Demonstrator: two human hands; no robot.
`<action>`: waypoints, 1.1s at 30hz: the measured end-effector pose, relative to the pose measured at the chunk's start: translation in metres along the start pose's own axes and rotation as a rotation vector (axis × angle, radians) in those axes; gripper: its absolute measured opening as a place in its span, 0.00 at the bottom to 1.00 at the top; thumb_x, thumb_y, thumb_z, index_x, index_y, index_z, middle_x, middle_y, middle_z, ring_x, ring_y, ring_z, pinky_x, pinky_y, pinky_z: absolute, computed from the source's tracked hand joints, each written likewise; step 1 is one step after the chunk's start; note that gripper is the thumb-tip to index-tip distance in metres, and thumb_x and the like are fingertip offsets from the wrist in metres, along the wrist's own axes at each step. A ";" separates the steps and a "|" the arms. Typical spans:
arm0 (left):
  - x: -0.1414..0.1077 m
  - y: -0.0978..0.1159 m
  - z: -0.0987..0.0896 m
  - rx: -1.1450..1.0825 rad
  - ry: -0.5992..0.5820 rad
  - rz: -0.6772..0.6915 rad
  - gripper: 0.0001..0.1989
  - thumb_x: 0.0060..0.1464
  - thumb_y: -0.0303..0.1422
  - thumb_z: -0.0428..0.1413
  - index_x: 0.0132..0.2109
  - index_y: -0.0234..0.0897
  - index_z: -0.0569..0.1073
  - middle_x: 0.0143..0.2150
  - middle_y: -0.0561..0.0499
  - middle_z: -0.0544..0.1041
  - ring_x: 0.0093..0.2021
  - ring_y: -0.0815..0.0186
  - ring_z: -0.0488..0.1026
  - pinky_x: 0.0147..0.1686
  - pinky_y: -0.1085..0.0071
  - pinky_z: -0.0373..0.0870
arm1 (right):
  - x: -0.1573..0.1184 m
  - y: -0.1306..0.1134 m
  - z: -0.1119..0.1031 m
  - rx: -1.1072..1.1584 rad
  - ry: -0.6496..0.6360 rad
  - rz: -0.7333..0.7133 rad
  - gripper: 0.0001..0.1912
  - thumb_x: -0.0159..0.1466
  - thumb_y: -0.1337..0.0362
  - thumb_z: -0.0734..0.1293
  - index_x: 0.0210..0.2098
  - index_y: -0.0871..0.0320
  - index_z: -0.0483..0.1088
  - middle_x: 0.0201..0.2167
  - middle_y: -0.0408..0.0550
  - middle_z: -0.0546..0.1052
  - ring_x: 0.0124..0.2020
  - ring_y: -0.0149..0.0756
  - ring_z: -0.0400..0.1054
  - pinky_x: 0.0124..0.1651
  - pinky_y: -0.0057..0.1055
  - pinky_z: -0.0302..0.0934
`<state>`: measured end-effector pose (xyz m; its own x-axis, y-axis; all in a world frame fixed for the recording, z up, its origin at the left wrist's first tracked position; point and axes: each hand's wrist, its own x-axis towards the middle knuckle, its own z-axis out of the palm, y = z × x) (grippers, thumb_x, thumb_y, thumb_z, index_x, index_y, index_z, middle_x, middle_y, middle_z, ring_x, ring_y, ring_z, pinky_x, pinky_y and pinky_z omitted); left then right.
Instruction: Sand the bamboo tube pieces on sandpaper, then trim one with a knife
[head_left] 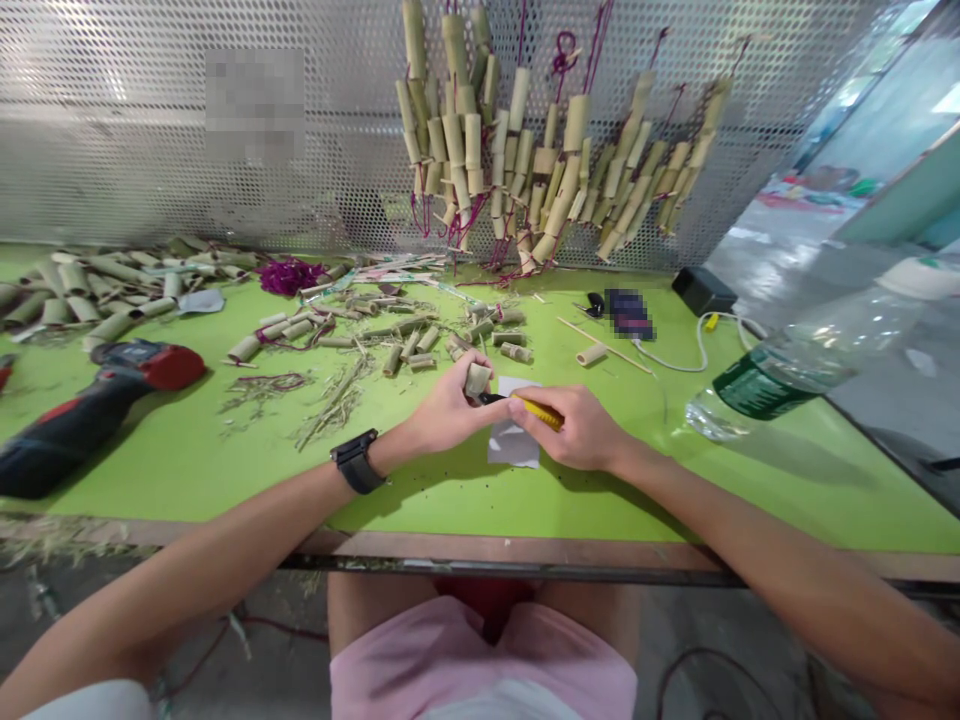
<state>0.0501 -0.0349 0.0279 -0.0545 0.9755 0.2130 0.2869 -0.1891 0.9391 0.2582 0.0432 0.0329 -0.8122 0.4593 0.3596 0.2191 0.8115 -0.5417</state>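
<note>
Reading the head view, my only feed, I find the left hand [450, 408] with its fingers curled closed around a short bamboo piece [477, 380] above the green table [420, 500], presumably to steady it against the tool. The right hand [581, 428] has its fingers wrapped round a yellow-handled tool [543, 413], dark end directed at the piece; this grip likely gives firm control. I cannot tell whether that end touches the bamboo. A white paper sheet [514, 452] lies below the tool, perhaps to protect the surface. Loose bamboo pieces [424, 361] lie just beyond the hands, probably for easy reach. A black-and-red power tool [90, 425] rests well apart at left, leaving elbow room. Strung bamboo bundles [454, 140] hang against the perforated panel [345, 110], apparently for orderly storage.
</note>
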 end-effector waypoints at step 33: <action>0.006 -0.006 -0.003 0.137 0.065 0.046 0.28 0.56 0.58 0.65 0.37 0.42 0.64 0.27 0.59 0.60 0.27 0.69 0.55 0.27 0.69 0.53 | -0.005 -0.004 0.004 -0.242 0.153 0.011 0.19 0.74 0.51 0.65 0.51 0.55 0.83 0.45 0.54 0.88 0.37 0.44 0.79 0.36 0.35 0.63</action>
<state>0.0453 -0.0285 0.0243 -0.0988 0.9561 0.2758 0.4184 -0.2116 0.8833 0.2595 0.0362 0.0303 -0.7224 0.5025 0.4750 0.3646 0.8605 -0.3559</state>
